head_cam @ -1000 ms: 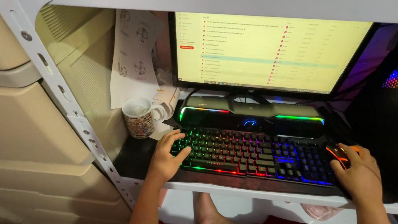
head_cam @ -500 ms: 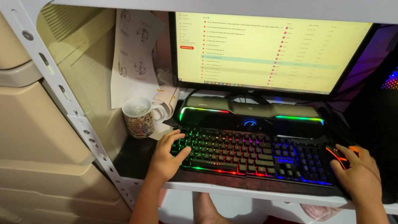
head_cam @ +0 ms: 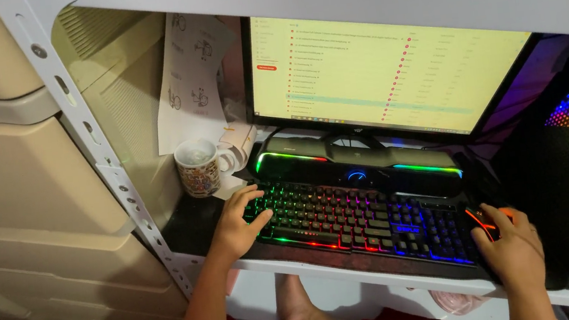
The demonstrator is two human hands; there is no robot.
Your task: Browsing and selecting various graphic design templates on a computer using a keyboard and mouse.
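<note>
Nearest us, our right hand (head_cam: 514,252) cups the mouse (head_cam: 486,220) at the shelf's right end; our left hand (head_cam: 237,224) rests with fingers spread loosely on the backlit keyboard (head_cam: 364,219). Beyond lie a speaker bar (head_cam: 353,162), patterned mug (head_cam: 197,166) and lit monitor (head_cam: 382,72).

The keyboard (head_cam: 364,219) lies on the worktop (head_cam: 191,226), with the sound bar (head_cam: 353,159) behind it and the monitor (head_cam: 382,72) behind that. The mug (head_cam: 197,167) stands left of the sound bar. The left hand (head_cam: 238,223) rests on the keyboard's left end, and the right hand (head_cam: 512,248) lies on the mouse (head_cam: 484,221) at its right end.
</note>
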